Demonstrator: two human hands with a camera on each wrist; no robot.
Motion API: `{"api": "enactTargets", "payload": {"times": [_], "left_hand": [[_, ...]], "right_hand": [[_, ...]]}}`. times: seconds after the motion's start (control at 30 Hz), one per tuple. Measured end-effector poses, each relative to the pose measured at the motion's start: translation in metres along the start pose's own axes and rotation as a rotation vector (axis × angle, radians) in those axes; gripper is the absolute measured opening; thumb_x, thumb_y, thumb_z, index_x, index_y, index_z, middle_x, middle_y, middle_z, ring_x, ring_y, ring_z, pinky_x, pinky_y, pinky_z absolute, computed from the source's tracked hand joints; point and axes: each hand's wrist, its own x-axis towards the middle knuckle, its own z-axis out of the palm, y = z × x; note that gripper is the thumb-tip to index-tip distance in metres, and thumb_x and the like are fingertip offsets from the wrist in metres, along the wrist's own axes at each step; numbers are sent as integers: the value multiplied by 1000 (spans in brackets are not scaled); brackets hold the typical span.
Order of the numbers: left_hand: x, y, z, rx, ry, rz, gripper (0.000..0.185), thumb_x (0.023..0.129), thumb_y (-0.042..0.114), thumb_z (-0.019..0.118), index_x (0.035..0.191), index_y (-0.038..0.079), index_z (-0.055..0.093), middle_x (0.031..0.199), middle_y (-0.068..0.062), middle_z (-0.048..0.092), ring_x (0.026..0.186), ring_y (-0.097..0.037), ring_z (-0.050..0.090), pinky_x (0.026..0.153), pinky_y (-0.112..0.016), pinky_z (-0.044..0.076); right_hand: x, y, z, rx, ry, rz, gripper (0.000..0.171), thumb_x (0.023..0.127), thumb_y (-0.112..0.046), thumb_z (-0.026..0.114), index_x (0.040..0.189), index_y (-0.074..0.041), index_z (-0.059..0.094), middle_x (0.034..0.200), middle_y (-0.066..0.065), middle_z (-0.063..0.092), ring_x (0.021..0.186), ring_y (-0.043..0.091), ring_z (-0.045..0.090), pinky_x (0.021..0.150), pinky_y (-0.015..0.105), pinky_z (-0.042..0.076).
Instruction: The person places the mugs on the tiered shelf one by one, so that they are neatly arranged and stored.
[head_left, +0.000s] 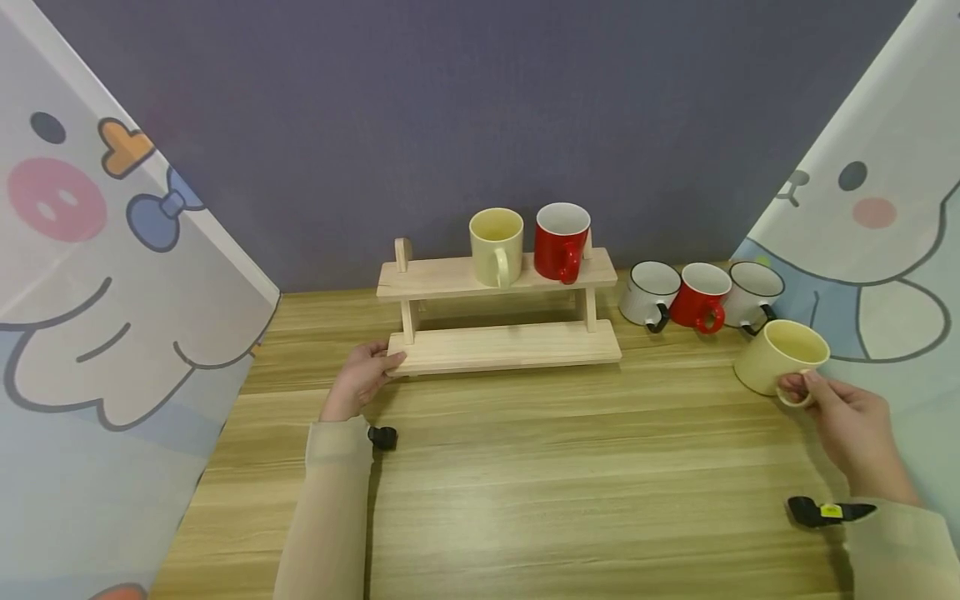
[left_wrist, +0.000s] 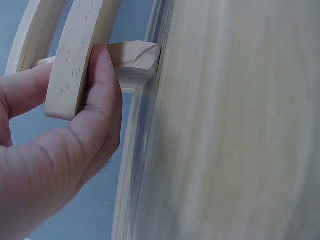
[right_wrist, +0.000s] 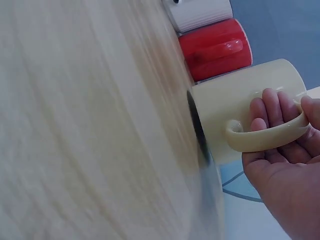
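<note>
A two-tier wooden rack (head_left: 510, 346) stands at the back of the table. My left hand (head_left: 381, 362) grips the left end of its lower shelf; in the left wrist view the thumb (left_wrist: 100, 95) presses on the board's edge (left_wrist: 75, 60). On the top shelf stand a cream mug (head_left: 497, 246) and a red mug (head_left: 561, 242). My right hand (head_left: 801, 388) holds a second cream mug (head_left: 780, 357) by its handle (right_wrist: 265, 132), right of the rack, with its mouth tipped toward me.
Behind the held mug stands a row of a white mug (head_left: 648, 292), a red mug (head_left: 700, 297) and another white mug (head_left: 753, 292). Cartoon-printed panels close off the left (head_left: 97, 275) and right (head_left: 885, 208). The wooden table (head_left: 570, 483) stretches toward me.
</note>
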Motion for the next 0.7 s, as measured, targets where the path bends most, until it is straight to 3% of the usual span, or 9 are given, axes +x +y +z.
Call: {"api": "enactTargets", "payload": {"times": [0.2,0.37,0.7], "left_hand": [[4,-1,2,-46,-11,16,72,104,10,61,155,-14,17,142,-28,43,110,-22,58,91,-28,52],[4,-1,2,-50,-6,19,72,104,10,62,155,-14,18,139,-26,47,109,-21,60,92,-29,53],[4,-2,1,-27,0,8,76,104,12,61,157,-11,12,150,-26,33,116,-22,50,90,-26,50]], "right_hand": [[-7,-7,11,147,-33,-71,24,104,-5,57,98,9,76,93,6,76,90,7,70,80,15,52],[-11,-16,22,228,-72,-104,22,104,0,56,102,14,73,98,12,75,95,13,71,86,19,52],[-20,-39,55,215,-202,-191,24,105,4,50,106,21,67,103,15,75,98,17,71,88,22,52]]}}
